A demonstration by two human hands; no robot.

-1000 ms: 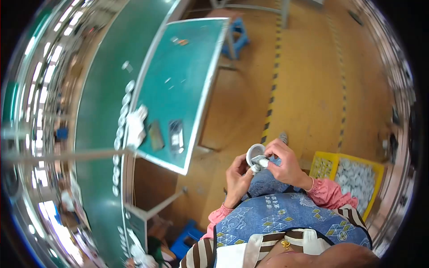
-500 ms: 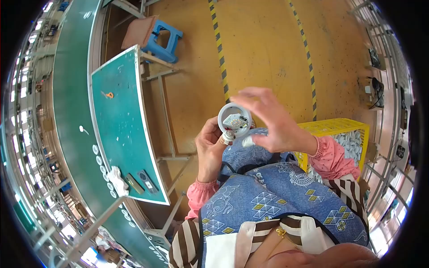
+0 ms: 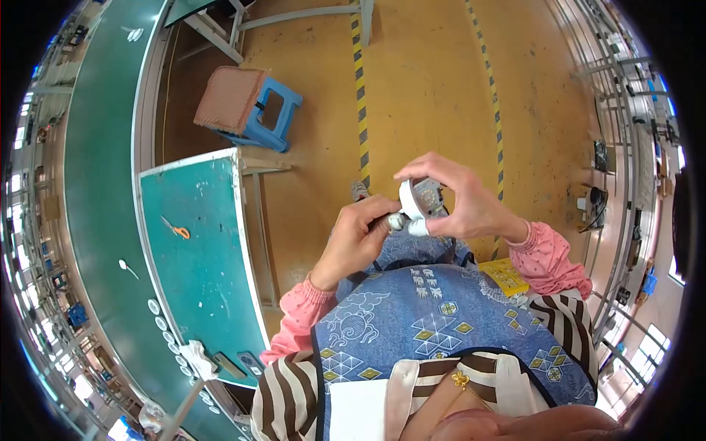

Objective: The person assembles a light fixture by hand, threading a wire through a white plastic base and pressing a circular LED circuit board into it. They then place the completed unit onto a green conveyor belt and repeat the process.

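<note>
Now, your right hand is holding the white round housing in front of your apron, with the fingers bent over its upper edge and the thumb at its lower edge. The housing is turned on its side, so its rim is toward your left, and the circuit board shows on the side of your right palm. Your left hand is at the left lower side of the housing, its thumb and fingers close together, in a narrow shape; I cannot tell if they pinch some small part or only touch the housing. Each of your thumbs has a white covering on its tip. Beside your left arm is the small green table, and on it lie the scissors with orange handle. Near its lower end there are the white cloth and, next to it, two flat dark objects. Along the left side of this table, several white round pieces stand in a row on the long green surface. Farther forward is the blue stool with a brown cover, and the yellow crate is partly visible near your right sleeve.
</note>
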